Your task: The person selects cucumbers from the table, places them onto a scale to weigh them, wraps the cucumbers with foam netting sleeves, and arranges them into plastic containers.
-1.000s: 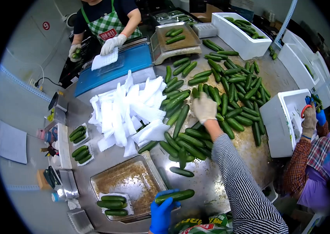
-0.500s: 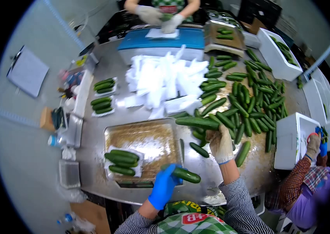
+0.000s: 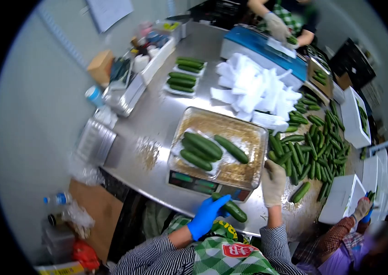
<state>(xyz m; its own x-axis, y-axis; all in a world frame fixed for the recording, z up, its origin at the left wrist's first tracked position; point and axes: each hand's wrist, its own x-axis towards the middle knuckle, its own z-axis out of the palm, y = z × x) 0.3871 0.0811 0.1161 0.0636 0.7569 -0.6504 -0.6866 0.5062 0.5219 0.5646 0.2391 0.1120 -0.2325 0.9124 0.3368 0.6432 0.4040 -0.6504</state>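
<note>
My left hand [image 3: 207, 217], in a blue glove, is closed around a cucumber [image 3: 234, 211] just off the front of the scale. My right hand [image 3: 273, 184], in a whitish glove, is beside the right edge of the scale's metal pan [image 3: 240, 123], fingers stretched forward and nothing seen in them. A lone cucumber [image 3: 231, 149] lies on the pan. To its left, several cucumbers [image 3: 203, 145] rest on a white foam tray [image 3: 175, 149]. The scale's display [image 3: 194, 183] shows below the pan, its digits unreadable.
A large cucumber pile [image 3: 315, 151] covers the table's right side. White wrappings [image 3: 253, 87] are heaped behind the pan. Two filled trays [image 3: 182, 79] sit farther back. A co-worker's gloved hand [image 3: 277, 28] works at a blue-topped machine [image 3: 249, 43]; another person [image 3: 336, 238] works at right.
The cucumber from my right hand now lies on the pan, and that hand has let go. My left hand keeps its cucumber. The camera view has turned left.
</note>
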